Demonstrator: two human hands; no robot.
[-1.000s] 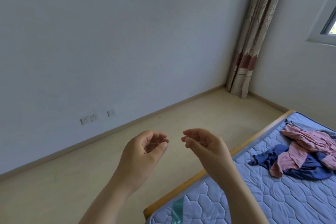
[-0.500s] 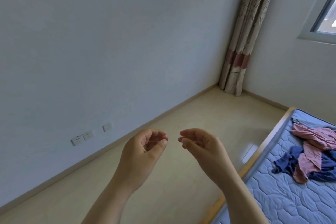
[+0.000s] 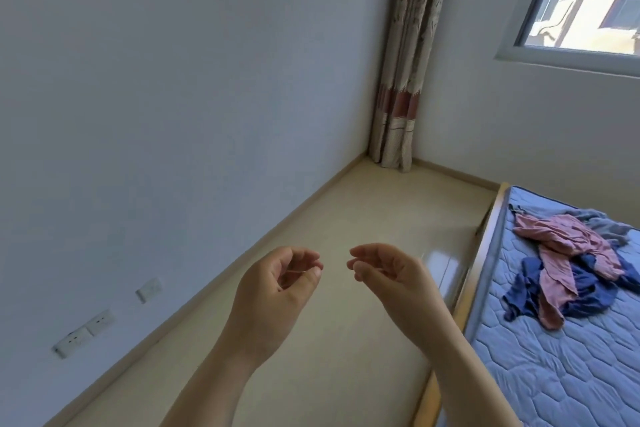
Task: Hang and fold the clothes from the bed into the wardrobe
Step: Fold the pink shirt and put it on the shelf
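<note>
A heap of clothes lies on the bed [image 3: 561, 367] at the right: a pink garment [image 3: 568, 246] on top of a dark blue one [image 3: 530, 295], with a grey piece [image 3: 609, 225] behind. My left hand [image 3: 277, 295] and my right hand [image 3: 391, 281] are raised side by side over the floor, left of the bed. Their fingers hang loosely curled and hold nothing. The fingertips of the two hands are a short gap apart. No wardrobe is in view.
The bed has a blue quilted mattress and a wooden frame edge [image 3: 485, 253]. A patterned curtain [image 3: 405, 80] hangs in the far corner beside a window [image 3: 588, 0]. Wall sockets [image 3: 86, 329] sit low on the left wall. Pale floor [image 3: 363, 211] runs between wall and bed.
The view has swung up and to the right, bringing the window in and shifting the bed rightward. Both hands keep the same raised pose.
</note>
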